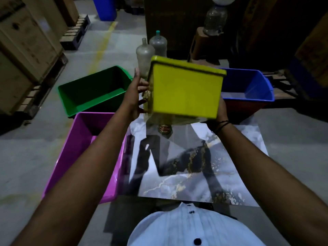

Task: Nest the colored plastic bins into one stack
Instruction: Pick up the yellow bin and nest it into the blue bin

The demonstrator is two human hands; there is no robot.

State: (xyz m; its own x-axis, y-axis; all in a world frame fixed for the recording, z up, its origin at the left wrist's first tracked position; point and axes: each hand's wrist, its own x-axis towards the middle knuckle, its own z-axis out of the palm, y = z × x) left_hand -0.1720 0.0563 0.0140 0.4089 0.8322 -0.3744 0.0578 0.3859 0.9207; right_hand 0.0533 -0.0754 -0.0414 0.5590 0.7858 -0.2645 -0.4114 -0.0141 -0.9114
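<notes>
I hold a yellow bin (pixel 185 89) in the air above a glossy marbled tile (pixel 195 167), tilted so its near wall faces me. My left hand (pixel 137 93) presses its left side and my right hand (pixel 221 110) grips its lower right corner. A green bin (pixel 92 91) lies on the floor at the far left, and a pink bin (pixel 85 153) sits closer on the left beside the tile. At the far right a blue bin (pixel 248 86) sits nested in a red bin (pixel 243 108).
Two large plastic water jugs (pixel 152 48) stand behind the yellow bin. Wooden crates on pallets (pixel 26 50) line the left. A stool carrying another jug (pixel 213 23) and dark stacks fill the back right. Grey concrete floor (pixel 26 157) surrounds the bins.
</notes>
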